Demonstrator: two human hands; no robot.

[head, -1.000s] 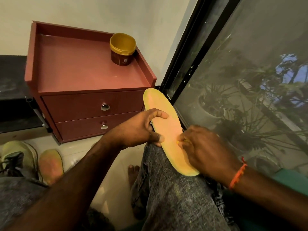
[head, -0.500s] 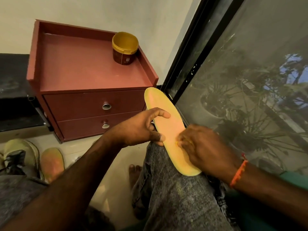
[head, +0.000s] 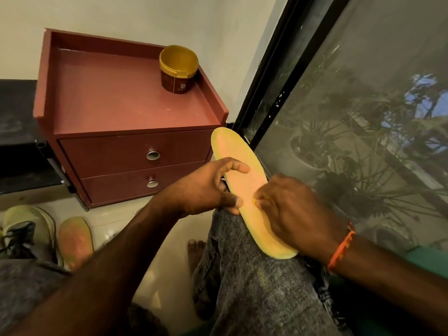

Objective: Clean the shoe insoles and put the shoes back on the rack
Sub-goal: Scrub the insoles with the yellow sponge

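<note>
Head view: left hand [head: 208,187] gripping yellow insole [head: 244,187] on knee, right hand [head: 295,212] fingers curled, pressing its surface.

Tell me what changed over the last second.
Hardly anything. The right hand has its fingers working the same spot mid-insole, no clear travel. The left hand still grips the insole's edge over the knee. Second insole and shoe stay on the floor.
</note>
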